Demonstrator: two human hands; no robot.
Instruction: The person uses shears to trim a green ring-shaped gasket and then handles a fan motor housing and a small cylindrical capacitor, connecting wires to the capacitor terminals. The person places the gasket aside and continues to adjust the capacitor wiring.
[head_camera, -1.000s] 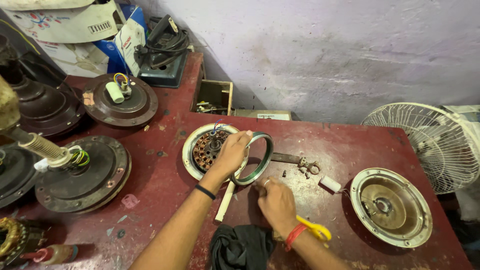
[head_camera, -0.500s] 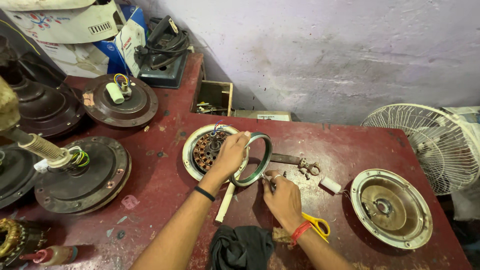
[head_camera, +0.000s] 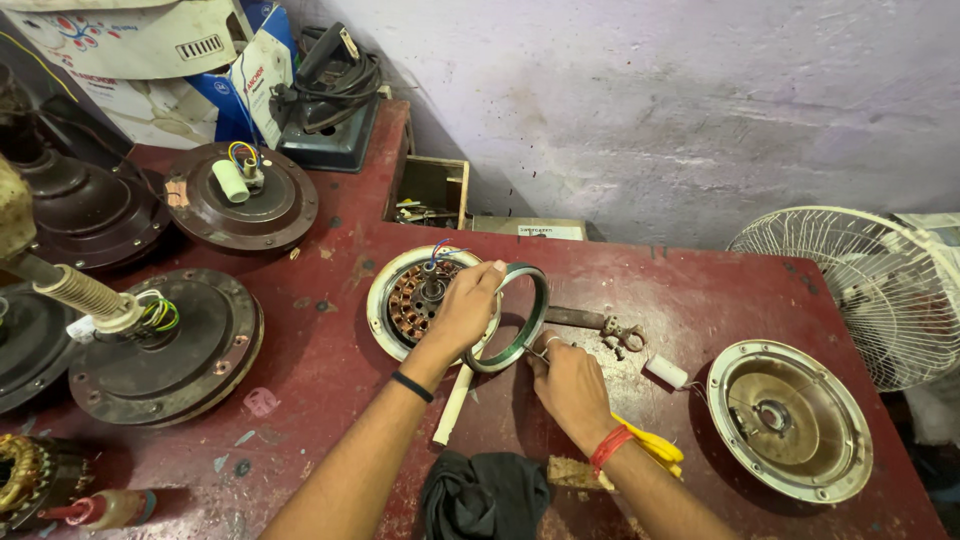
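My left hand (head_camera: 465, 312) grips a greenish metal ring (head_camera: 524, 320) and holds it tilted on edge beside a ceiling fan motor base (head_camera: 386, 292) with copper windings. My right hand (head_camera: 568, 383) rests on the red table just below the ring, its fingertips pinched at the ring's lower edge; whether they hold a small part I cannot tell. A white stick (head_camera: 452, 405) lies under my left forearm. A black cloth (head_camera: 485, 493) sits between my arms at the near edge.
A metal fan cover (head_camera: 790, 418) lies at right, next to a white capacitor (head_camera: 666, 371) and pliers (head_camera: 600, 323). Several dark fan motors (head_camera: 165, 345) crowd the left. A table fan grille (head_camera: 865, 290) stands far right. A yellow-handled tool (head_camera: 655, 447) lies by my right wrist.
My right hand has slid forward and left, from open table to the lower edge of the ring. My left hand keeps the ring in place.
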